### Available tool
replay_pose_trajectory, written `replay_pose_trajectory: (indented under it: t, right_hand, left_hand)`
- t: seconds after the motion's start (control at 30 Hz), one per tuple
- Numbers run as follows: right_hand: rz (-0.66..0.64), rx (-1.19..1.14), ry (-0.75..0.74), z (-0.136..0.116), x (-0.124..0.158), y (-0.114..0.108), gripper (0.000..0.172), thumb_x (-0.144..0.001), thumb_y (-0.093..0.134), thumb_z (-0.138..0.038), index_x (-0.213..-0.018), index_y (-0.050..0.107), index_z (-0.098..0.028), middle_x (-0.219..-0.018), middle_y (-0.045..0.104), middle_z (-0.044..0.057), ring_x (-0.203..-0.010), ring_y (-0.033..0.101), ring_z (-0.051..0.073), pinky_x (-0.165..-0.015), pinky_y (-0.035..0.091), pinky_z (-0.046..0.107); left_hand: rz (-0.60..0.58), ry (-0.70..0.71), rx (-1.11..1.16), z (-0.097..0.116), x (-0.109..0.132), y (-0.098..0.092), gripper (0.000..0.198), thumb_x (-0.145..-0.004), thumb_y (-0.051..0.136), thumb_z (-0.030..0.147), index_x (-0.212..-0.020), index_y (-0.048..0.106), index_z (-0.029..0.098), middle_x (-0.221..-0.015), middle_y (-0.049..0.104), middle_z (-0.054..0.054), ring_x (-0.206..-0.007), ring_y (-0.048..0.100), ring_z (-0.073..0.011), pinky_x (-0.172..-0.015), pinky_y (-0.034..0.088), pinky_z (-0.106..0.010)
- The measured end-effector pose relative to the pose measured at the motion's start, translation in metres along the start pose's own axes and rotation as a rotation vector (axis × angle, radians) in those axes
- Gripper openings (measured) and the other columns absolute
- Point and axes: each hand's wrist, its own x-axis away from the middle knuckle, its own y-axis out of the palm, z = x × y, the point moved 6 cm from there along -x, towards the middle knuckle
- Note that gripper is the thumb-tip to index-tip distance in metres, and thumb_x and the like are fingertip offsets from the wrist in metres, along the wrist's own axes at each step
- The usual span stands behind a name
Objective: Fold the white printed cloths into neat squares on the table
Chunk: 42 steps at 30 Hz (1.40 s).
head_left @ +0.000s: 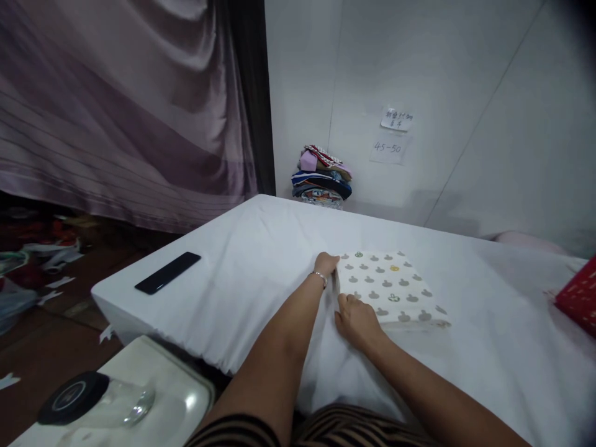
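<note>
A folded white cloth [384, 284] lies flat on the white-covered table, printed with grey shapes and a few green and yellow ones. At its far left corner, my left hand [328, 264] grips the edge, and its fingertips are partly hidden by the cloth. My right hand [359, 320] is closed with bent fingers on the near left corner. A beaded bracelet [320, 277] circles my left wrist.
A black flat slab [168, 272] rests on the table [242, 248] at left. Folded clothes [322, 175] are stacked by the wall. A red patterned item [580, 298] sits at the right edge. Lower left, a lidded glass jar [112, 403] lies on a pale surface [158, 363].
</note>
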Motion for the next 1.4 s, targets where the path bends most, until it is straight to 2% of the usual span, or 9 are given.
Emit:
replay_pose_trajectory:
  t: [0.13, 0.63, 0.7, 0.8, 0.97, 1.07, 1.17, 1.3, 1.4]
  right_hand:
    - [0.028, 0.036, -0.021, -0.005, 0.006, 0.001, 0.014, -0.083, 0.047, -0.020, -0.096, 0.052, -0.016, -0.092, 0.059, 0.011, -0.080, 0.059, 0.023, -0.062, 0.042, 0.030]
    - [0.079, 0.102, -0.067, -0.004, 0.008, 0.013, 0.019, -0.081, 0.040, -0.004, -0.090, 0.051, -0.016, -0.088, 0.057, 0.010, -0.073, 0.057, 0.020, -0.058, 0.042, 0.028]
    - [0.085, 0.105, -0.076, -0.005, 0.008, 0.013, 0.018, -0.080, 0.041, -0.005, -0.090, 0.051, -0.016, -0.089, 0.056, 0.010, -0.074, 0.057, 0.021, -0.058, 0.042, 0.028]
    - [0.072, 0.101, -0.074, -0.005, 0.006, 0.012, 0.018, -0.080, 0.042, -0.005, -0.092, 0.051, -0.015, -0.089, 0.056, 0.011, -0.075, 0.057, 0.021, -0.058, 0.043, 0.029]
    - [0.054, 0.062, -0.109, -0.008, 0.004, 0.013, 0.018, -0.085, 0.039, -0.009, -0.098, 0.052, -0.013, -0.092, 0.056, 0.013, -0.078, 0.056, 0.023, -0.061, 0.045, 0.032]
    - [0.103, 0.043, -0.178, -0.013, 0.015, 0.009, 0.019, -0.086, 0.039, -0.010, -0.100, 0.053, -0.011, -0.093, 0.056, 0.013, -0.082, 0.053, 0.023, -0.067, 0.045, 0.035]
    - [0.152, -0.021, -0.279, -0.014, 0.038, -0.001, 0.022, -0.086, 0.042, -0.013, -0.105, 0.053, -0.009, -0.096, 0.056, 0.013, -0.087, 0.051, 0.023, -0.073, 0.045, 0.037]
    - [0.229, -0.309, -0.365, 0.018, 0.074, -0.022, 0.029, -0.084, 0.046, -0.018, -0.112, 0.053, -0.015, -0.109, 0.057, 0.010, -0.100, 0.051, 0.020, -0.085, 0.044, 0.034]
    - [0.424, -0.490, -0.191, 0.087, 0.095, -0.030, 0.030, -0.085, 0.041, -0.016, -0.111, 0.055, -0.021, -0.113, 0.059, 0.007, -0.107, 0.051, 0.017, -0.088, 0.044, 0.034]
  left_hand:
    - [-0.033, -0.024, 0.066, -0.007, -0.004, 0.002, 0.028, -0.080, 0.058, 0.034, -0.085, 0.066, 0.008, -0.079, 0.070, -0.011, -0.063, 0.064, -0.0157, -0.050, 0.045, -0.020]
    - [-0.047, -0.005, 0.026, -0.001, 0.005, -0.013, 0.029, -0.079, 0.063, 0.037, -0.079, 0.065, 0.008, -0.074, 0.069, -0.010, -0.063, 0.065, -0.0176, -0.056, 0.047, -0.022]
    - [-0.020, 0.043, -0.005, 0.004, 0.012, -0.021, 0.033, -0.078, 0.062, 0.042, -0.082, 0.065, 0.009, -0.079, 0.069, -0.011, -0.073, 0.066, -0.0201, -0.064, 0.048, -0.025]
    - [0.089, 0.163, -0.067, 0.022, 0.029, -0.027, 0.043, -0.080, 0.058, 0.045, -0.108, 0.059, 0.012, -0.111, 0.063, -0.014, -0.105, 0.058, -0.0240, -0.085, 0.045, -0.030]
    - [0.136, 0.615, -0.363, 0.059, 0.063, 0.011, 0.054, -0.088, 0.044, 0.048, -0.131, 0.042, 0.016, -0.143, 0.038, -0.012, -0.133, 0.031, -0.0239, -0.109, 0.023, -0.037]
    - [0.102, 0.611, -0.521, 0.049, 0.067, 0.033, 0.058, -0.090, 0.035, 0.051, -0.134, 0.039, 0.013, -0.147, 0.030, -0.014, -0.137, 0.022, -0.0267, -0.112, 0.015, -0.043]
    - [0.119, 0.620, -0.584, 0.041, 0.064, 0.036, 0.060, -0.091, 0.027, 0.052, -0.135, 0.038, 0.013, -0.147, 0.030, -0.013, -0.137, 0.021, -0.0267, -0.112, 0.015, -0.043]
    - [0.131, 0.649, -0.588, 0.040, 0.063, 0.033, 0.059, -0.091, 0.026, 0.052, -0.136, 0.038, 0.014, -0.147, 0.030, -0.013, -0.137, 0.021, -0.0260, -0.112, 0.016, -0.043]
    - [0.141, 0.651, -0.591, 0.042, 0.064, 0.032, 0.059, -0.091, 0.028, 0.051, -0.136, 0.038, 0.015, -0.147, 0.031, -0.012, -0.137, 0.022, -0.0266, -0.111, 0.017, -0.044]
